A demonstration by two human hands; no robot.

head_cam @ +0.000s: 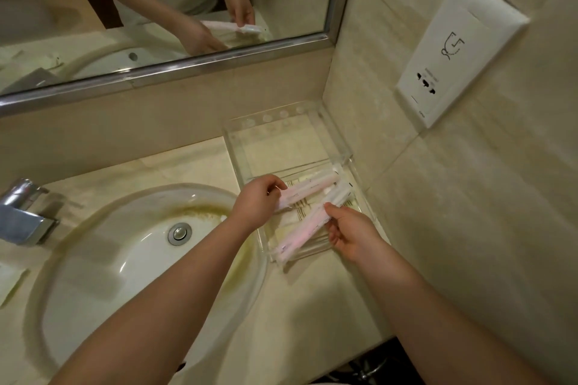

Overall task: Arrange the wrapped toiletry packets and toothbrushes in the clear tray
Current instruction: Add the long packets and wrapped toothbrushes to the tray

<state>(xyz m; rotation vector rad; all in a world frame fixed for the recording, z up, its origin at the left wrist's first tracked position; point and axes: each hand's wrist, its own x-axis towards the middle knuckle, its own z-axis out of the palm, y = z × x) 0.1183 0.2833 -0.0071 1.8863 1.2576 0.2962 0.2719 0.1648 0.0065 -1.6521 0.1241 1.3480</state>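
Note:
A clear tray (339,137) stands on the counter in the corner, right of the sink. My left hand (258,201) pinches the near end of a pink wrapped toothbrush (312,186) that lies across the tray's middle. My right hand (350,233) grips a second pink wrapped toothbrush (308,233), angled from the tray's front edge up towards the first one. Under both lie pale wrapped toiletry packets (305,212) with dark stripes, partly hidden by my hands. The tray's back half holds nothing.
A round white sink (125,262) with a metal drain fills the left, and a chrome tap (23,212) stands at its left edge. The mirror (156,9) runs behind. A white wall socket panel (456,50) is on the right wall. A pale packet (9,283) lies far left.

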